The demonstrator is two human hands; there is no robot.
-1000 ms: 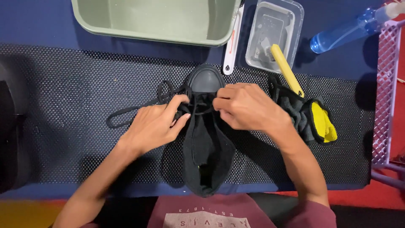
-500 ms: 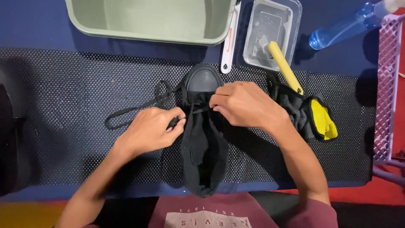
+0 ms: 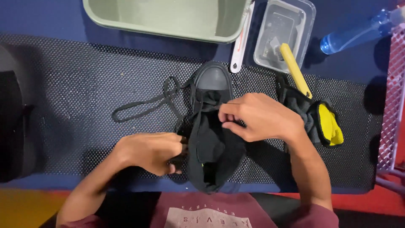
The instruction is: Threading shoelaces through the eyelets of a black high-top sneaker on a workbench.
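Both my hands on the black shoe, working at its lace.

Nearest me, my left hand [image 3: 149, 151] rests at the shoe's left flank, fingers curled together and pinching what looks like the lace or the collar edge, which keeps the upper from sliding. The black shoe [image 3: 213, 131] lies in the middle of the dotted mat [image 3: 76, 97], toe pointing away from me, so the eyelets face up. My right hand [image 3: 259, 117] sits over the tongue, fingers closed on the lace by the eyelets. The loose black lace [image 3: 143, 103] trails off to the left. Right of the shoe lies a black-and-yellow cloth [image 3: 322, 122]. Farther off on the surface stand a green basin [image 3: 168, 26], a clear box [image 3: 287, 21] with a yellow-handled brush [image 3: 294, 69] leaning out, and a blue spray bottle [image 3: 354, 33].
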